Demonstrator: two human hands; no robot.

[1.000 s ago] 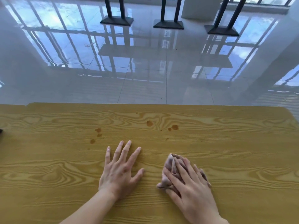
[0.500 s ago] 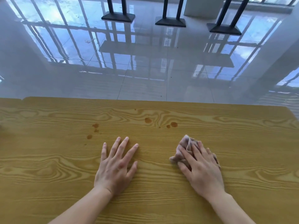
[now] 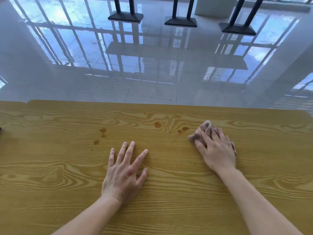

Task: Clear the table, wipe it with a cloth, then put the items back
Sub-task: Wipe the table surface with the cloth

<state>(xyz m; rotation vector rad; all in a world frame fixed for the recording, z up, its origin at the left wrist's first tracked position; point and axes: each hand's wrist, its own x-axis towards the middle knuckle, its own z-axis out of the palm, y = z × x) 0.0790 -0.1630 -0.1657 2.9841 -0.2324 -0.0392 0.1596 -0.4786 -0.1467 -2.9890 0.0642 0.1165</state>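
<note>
A yellow wood-grain table [image 3: 50, 167] fills the lower half of the head view. My right hand [image 3: 216, 150] presses a crumpled pinkish-grey cloth [image 3: 199, 131] onto the table at the right of centre. Only the cloth's far and left edges show past my fingers. Brown stains [image 3: 158, 125] lie just left of the cloth, and a second group of brown spots [image 3: 102, 133] sits further left. My left hand [image 3: 125, 173] rests flat on the table with its fingers spread and nothing in it.
Beyond the table's far edge [image 3: 152, 103] is a glossy tiled floor [image 3: 152, 65] with window reflections. Three black table bases [image 3: 180, 21] stand on it at the top. A small dark object [image 3: 0, 128] is cut off at the left edge.
My right hand has slid the cloth away from me and to the right, up beside the brown stains. My left hand has stayed flat in about the same place.
</note>
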